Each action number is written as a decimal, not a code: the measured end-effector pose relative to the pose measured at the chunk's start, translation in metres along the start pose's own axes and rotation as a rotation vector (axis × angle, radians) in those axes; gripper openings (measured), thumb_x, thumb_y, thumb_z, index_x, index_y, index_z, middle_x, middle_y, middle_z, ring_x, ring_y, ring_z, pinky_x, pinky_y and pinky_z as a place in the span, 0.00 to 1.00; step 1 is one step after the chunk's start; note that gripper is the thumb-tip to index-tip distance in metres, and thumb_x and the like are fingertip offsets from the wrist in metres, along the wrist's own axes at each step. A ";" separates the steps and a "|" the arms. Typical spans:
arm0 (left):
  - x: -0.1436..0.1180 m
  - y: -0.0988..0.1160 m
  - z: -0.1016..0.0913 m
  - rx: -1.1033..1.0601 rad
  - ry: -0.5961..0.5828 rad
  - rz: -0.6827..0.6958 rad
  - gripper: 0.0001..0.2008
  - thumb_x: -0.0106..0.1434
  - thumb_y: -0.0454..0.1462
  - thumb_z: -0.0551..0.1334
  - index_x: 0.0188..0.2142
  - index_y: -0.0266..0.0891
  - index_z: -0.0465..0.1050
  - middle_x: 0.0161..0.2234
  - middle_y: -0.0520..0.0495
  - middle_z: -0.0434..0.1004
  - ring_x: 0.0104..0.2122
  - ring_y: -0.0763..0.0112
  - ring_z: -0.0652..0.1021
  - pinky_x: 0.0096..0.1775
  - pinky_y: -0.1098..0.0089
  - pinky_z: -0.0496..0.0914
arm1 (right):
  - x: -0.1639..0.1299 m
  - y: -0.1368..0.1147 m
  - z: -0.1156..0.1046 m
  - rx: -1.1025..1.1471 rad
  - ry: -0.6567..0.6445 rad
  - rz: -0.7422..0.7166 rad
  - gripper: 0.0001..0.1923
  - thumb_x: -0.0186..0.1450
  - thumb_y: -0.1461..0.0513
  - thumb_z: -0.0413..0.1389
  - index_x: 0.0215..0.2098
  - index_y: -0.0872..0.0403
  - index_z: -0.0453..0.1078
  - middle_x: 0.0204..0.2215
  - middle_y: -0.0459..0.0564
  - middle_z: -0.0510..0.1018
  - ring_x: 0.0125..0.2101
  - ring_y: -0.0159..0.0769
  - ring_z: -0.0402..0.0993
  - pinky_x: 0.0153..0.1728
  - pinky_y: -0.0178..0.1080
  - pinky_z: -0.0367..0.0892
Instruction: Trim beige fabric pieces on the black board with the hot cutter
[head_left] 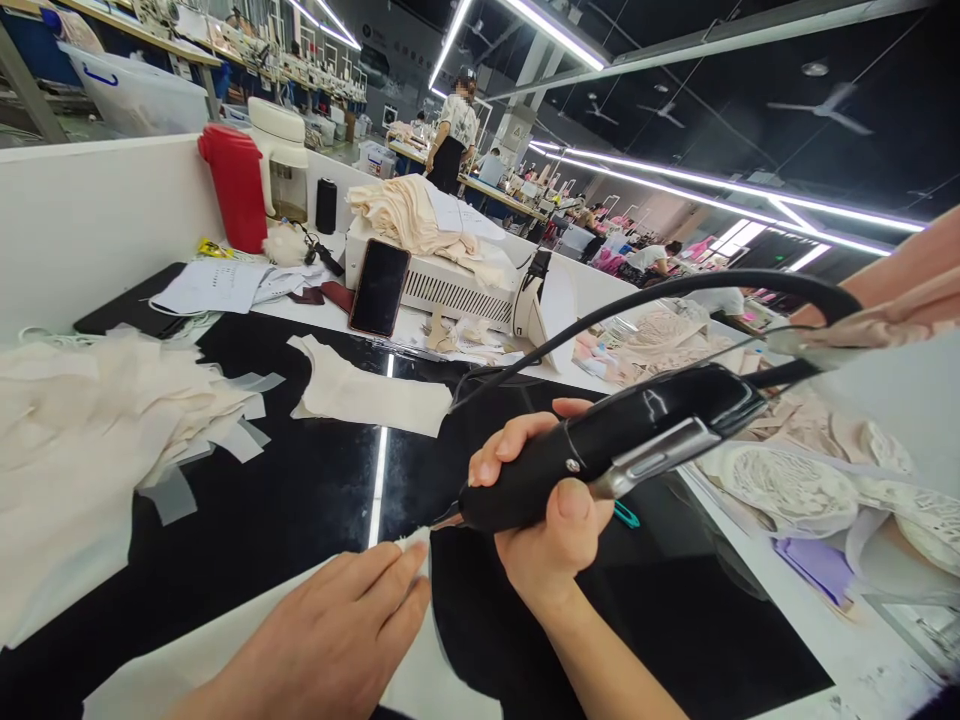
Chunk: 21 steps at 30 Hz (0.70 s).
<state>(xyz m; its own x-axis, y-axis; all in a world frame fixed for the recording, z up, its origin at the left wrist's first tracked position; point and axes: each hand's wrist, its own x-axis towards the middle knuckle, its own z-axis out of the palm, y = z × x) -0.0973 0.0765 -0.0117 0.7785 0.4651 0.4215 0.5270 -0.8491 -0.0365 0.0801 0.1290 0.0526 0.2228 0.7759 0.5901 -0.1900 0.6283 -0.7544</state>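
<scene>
My right hand [547, 500] is wrapped round a black corded handheld tool [517, 470] with a metal lever [660, 455] along its side. The tool's narrow tip points left and meets the edge of a cream fabric piece [450, 680]. On that fabric lies my left hand [337, 620], fingers together, gripping a raised fold beside the tip; its thumb is hidden. Both are over a glossy black work surface [300, 510]. Farther back, another cream fabric piece [367, 385] lies flat, and a loose pile of cream pieces [82, 440] with translucent tabs spreads at left.
The tool's black cable [585, 320] arches to the right. A phone [380, 288] leans on a white vented box [457, 290] topped with folded cloth. Beige lace cups [787, 480] lie at right. A red cup [232, 190] stands behind. People work in the background.
</scene>
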 end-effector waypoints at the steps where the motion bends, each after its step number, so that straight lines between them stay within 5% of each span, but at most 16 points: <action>1: -0.001 0.000 0.001 -0.003 0.002 0.001 0.25 0.74 0.28 0.42 0.55 0.36 0.76 0.56 0.43 0.80 0.50 0.62 0.81 0.44 0.63 0.75 | 0.001 0.000 0.000 -0.009 0.002 -0.008 0.21 0.66 0.48 0.64 0.52 0.45 0.65 0.31 0.40 0.74 0.22 0.31 0.73 0.23 0.37 0.71; 21: -0.004 0.006 0.006 0.019 0.015 -0.016 0.25 0.73 0.26 0.42 0.53 0.36 0.76 0.56 0.43 0.80 0.51 0.62 0.80 0.44 0.62 0.73 | -0.001 -0.002 0.003 0.061 -0.009 -0.024 0.19 0.66 0.52 0.64 0.52 0.47 0.68 0.31 0.41 0.76 0.23 0.30 0.73 0.24 0.35 0.72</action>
<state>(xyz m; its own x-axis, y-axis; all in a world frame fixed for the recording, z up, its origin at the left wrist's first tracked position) -0.0954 0.0706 -0.0189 0.7647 0.4751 0.4353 0.5461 -0.8364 -0.0463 0.0770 0.1268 0.0544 0.2194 0.7608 0.6108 -0.2425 0.6489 -0.7212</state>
